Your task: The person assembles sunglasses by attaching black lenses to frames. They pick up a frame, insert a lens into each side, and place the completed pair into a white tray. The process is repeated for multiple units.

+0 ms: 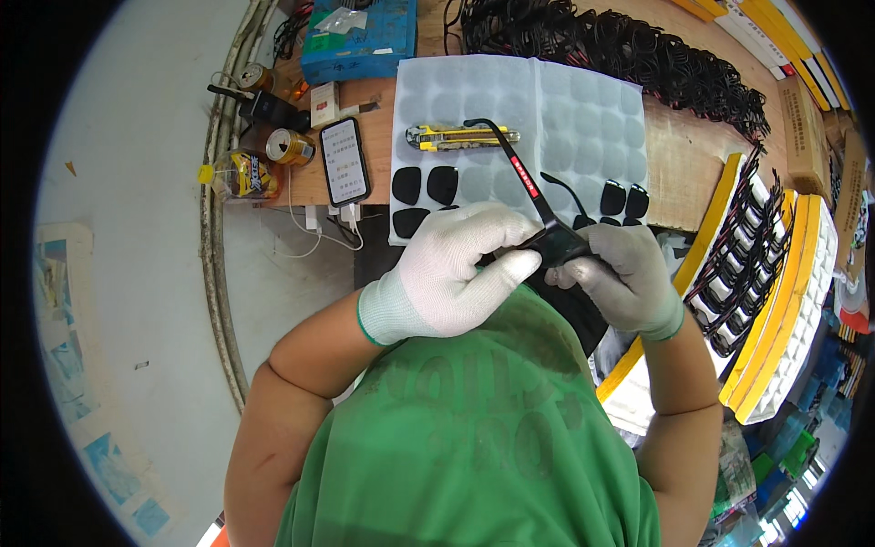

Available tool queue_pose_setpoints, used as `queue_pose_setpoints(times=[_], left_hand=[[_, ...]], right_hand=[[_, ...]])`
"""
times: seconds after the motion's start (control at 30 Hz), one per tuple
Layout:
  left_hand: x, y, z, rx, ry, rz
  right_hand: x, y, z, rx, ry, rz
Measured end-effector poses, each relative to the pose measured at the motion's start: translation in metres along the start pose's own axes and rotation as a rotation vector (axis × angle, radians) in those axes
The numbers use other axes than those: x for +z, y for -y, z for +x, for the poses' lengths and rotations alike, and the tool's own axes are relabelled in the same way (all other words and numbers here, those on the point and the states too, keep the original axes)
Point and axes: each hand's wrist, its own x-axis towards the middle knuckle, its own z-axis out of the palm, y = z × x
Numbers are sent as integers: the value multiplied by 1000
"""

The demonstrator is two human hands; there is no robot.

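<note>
Between my two hands, just in front of my green shirt, is a pair of black sunglasses (558,242). One temple with a red label points up and away; the other reaches out beside it. My left hand (451,269), in a white knitted glove, pinches the near side of the front between thumb and fingers. On the other side my right hand (629,278), also gloved, has its fingers closed round the frame. Beyond them lies a white sheet with round pockets (497,87), bearing several dark lenses (442,185) and a yellow utility knife (456,138).
A phone (344,161), drink cans (290,147) and a clear jar (251,175) stand left of the sheet. A blue box (357,41) sits behind. Many black glasses frames (602,55) pile along the far edge. At right are yellow-edged trays (775,301) holding more frames.
</note>
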Motion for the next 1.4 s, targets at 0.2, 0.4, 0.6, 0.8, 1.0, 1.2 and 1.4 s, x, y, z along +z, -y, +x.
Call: queue_pose_setpoints(times=[0.2,0.4,0.6,0.8,1.0,1.2,1.4], left_hand=[[11,17,-4,-76,38,-159],[15,19,-5,-144,43,-326],[22,14,7,-173,41,-129],[27,5,14,-93,-12,-25],[24,6,21,-84,74,49],[30,37,41,-211,134,-35],[-93,185,176,-218,-557,469]], right_hand=[[24,-24,-10,-17,-120,157],[26,-18,-14,15,-164,94],[49,-5,-11,6,-476,186],[46,-5,-18,-73,-539,-48],[47,-10,-18,-187,-618,-58],[8,-41,-11,-151,-483,-343],[-116,-192,-45,473,-423,-716]])
